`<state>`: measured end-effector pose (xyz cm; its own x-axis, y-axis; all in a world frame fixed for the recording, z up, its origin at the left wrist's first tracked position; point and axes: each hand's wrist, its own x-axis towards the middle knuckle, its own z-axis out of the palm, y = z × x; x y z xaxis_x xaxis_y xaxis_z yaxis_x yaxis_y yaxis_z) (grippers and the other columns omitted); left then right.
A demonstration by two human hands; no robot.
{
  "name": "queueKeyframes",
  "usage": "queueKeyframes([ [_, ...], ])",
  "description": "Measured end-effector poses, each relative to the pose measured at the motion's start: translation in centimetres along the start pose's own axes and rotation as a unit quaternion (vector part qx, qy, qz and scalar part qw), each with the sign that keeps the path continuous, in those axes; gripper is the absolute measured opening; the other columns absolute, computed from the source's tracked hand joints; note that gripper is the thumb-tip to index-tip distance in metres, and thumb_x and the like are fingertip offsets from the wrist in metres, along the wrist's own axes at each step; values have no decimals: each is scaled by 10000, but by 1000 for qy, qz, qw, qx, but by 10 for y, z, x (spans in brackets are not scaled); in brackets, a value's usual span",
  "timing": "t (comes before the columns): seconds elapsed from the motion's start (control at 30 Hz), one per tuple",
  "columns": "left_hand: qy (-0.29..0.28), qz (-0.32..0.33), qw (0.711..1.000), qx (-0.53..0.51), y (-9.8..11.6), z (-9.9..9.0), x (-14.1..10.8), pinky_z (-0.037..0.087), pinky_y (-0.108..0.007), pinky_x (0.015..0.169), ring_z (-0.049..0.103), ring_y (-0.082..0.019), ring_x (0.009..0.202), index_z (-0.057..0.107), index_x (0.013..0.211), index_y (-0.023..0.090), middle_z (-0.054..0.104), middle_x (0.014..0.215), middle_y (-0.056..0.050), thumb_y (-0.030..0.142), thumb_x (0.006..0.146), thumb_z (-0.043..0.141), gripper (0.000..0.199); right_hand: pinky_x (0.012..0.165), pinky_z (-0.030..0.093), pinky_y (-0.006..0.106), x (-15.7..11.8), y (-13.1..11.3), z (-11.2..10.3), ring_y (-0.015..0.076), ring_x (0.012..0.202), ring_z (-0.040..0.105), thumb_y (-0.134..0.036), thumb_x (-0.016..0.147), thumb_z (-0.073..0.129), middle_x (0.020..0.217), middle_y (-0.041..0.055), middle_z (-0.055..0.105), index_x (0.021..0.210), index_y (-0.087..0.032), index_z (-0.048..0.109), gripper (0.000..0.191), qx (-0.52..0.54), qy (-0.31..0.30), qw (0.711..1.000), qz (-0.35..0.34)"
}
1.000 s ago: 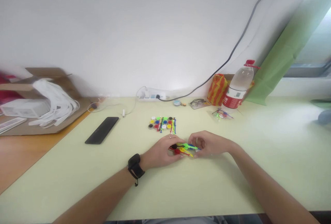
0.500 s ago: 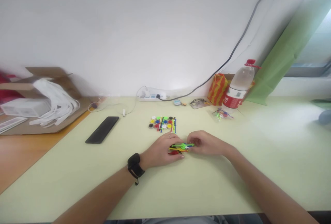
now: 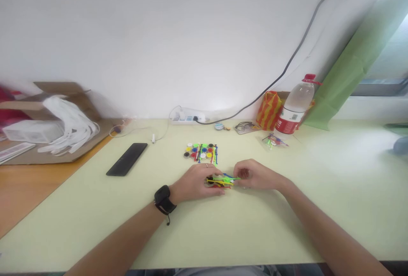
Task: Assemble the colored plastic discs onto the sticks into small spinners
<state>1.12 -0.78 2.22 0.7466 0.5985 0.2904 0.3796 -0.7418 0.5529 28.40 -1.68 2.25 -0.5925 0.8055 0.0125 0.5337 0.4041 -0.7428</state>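
Left hand and right hand have parted slightly: keep the left spread around the plastic pieces, the right (pinch on the green stick unclear) light.

One head-worn camera looks forward and down from the person's own eye level at the near edge of the worktop. Its wide view spans from the cardboard box at left to the green drape at right, with the left hand and right hand near and the white wall far.
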Motion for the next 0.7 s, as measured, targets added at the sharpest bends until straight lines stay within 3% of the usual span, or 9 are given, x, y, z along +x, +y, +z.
queueKeyframes([
  [0.17, -9, -3, 1000, -9, -1, -1, 0, 501, -322, 803, 687, -233, 888, 748, 1059, 246, 762, 955, -49, 536, 823, 769, 374, 621, 452, 276, -1, 0, -3, 159, 670, 565, -336, 823, 699, 728, 0, 642, 801, -198, 659, 146, 2, -1, 1000, 5],
  [0.37, 5, -16, 999, -35, 3, 2, 0, 508, -299, 761, 685, -200, 851, 733, 1100, 241, 767, 978, -37, 339, 899, 691, 228, 628, 455, 280, -2, -1, -5, 159, 665, 568, -320, 839, 676, 732, 3, 644, 821, -197, 651, 127, 0, -8, 1000, 9],
  [0.6, 9, -4, 999, -49, 2, 6, -1, 534, -290, 778, 690, -191, 867, 715, 1113, 223, 756, 1036, -50, 183, 890, 601, 254, 670, 461, 283, 0, -3, 3, 177, 765, 583, -363, 781, 764, 905, 27, 667, 949, -209, 681, 242, -22, 21, 999, -12],
  [0.7, 7, 0, 999, -35, 2, 6, -2, 534, -304, 808, 689, -199, 889, 711, 1131, 238, 756, 1036, -44, 182, 889, 609, 269, 672, 456, 274, 0, -4, 6, 172, 773, 587, -305, 770, 759, 910, 16, 666, 969, -213, 680, 233, -28, 19, 999, -10],
])
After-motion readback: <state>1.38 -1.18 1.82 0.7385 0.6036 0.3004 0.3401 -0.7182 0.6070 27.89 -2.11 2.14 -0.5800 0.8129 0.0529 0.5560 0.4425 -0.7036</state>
